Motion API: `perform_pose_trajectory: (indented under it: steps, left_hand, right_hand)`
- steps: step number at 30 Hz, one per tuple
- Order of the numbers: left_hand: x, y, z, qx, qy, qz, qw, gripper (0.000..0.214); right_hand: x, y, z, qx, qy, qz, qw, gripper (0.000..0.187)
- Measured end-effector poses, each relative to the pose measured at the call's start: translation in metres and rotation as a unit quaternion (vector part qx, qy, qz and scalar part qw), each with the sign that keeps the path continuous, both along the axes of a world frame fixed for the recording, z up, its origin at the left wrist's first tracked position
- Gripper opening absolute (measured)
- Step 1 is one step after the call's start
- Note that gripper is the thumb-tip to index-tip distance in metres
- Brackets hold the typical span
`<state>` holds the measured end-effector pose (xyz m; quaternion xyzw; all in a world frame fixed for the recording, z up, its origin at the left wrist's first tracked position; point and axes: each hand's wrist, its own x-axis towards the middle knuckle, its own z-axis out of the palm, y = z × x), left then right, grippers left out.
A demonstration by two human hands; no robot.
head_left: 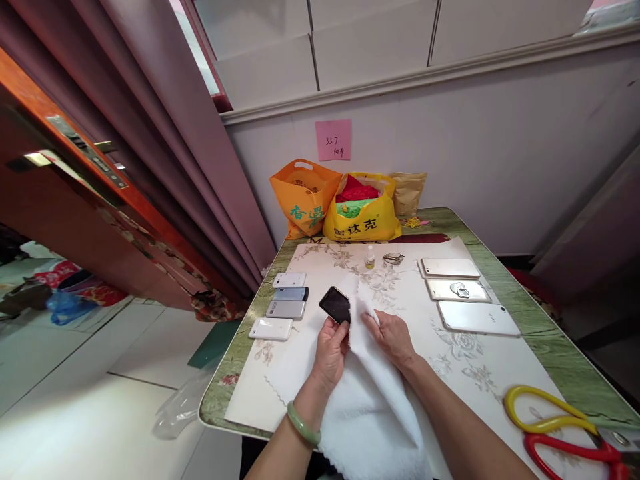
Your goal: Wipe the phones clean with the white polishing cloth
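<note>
My left hand (331, 350) grips a black phone (335, 304) by its lower end and holds it up over the table. My right hand (391, 337) pinches a fold of a white cloth (373, 400) just to the right of the phone. The cloth hangs down towards me over the table's near edge. A green bangle (302, 425) sits on my left wrist.
Several phones (284, 304) lie in a column at the left and three larger white ones (477, 317) at the right on a flowered mat (465, 363). A small bottle (369, 257), glasses (393, 258), bags (363, 207) at the back, yellow and red scissors (560, 433) near right.
</note>
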<state>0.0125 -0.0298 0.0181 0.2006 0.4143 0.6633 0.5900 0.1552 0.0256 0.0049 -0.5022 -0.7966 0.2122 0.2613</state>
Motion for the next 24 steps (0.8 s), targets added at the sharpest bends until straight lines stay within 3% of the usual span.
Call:
perform_pose_trajectory:
  steps: [6, 11, 16, 20, 24]
  left_hand:
    - [-0.0016, 0.0005, -0.0077, -0.015, 0.010, 0.022, 1.000, 0.042]
    - [-0.0004, 0.0001, -0.0030, -0.006, 0.003, -0.007, 1.000, 0.044]
    - [0.0003, -0.0003, -0.0028, -0.022, 0.017, 0.018, 0.999, 0.042]
    - [0.0005, -0.0005, -0.0007, 0.000, 0.010, -0.020, 1.000, 0.047]
    - [0.0001, -0.0001, -0.0014, -0.012, 0.015, 0.009, 1.000, 0.043]
  right_hand:
    - [0.0008, -0.0011, 0.0031, 0.001, 0.000, 0.017, 1.000, 0.037]
    - [0.0008, -0.0001, 0.0019, 0.002, -0.030, -0.043, 0.999, 0.044]
    - [0.0016, -0.0002, 0.0027, -0.002, -0.001, 0.003, 1.000, 0.037]
    - [0.0024, 0.0013, 0.0004, -0.009, -0.013, -0.045, 0.999, 0.048]
    - [0.0034, 0.0015, 0.0021, -0.020, 0.012, -0.005, 1.000, 0.041]
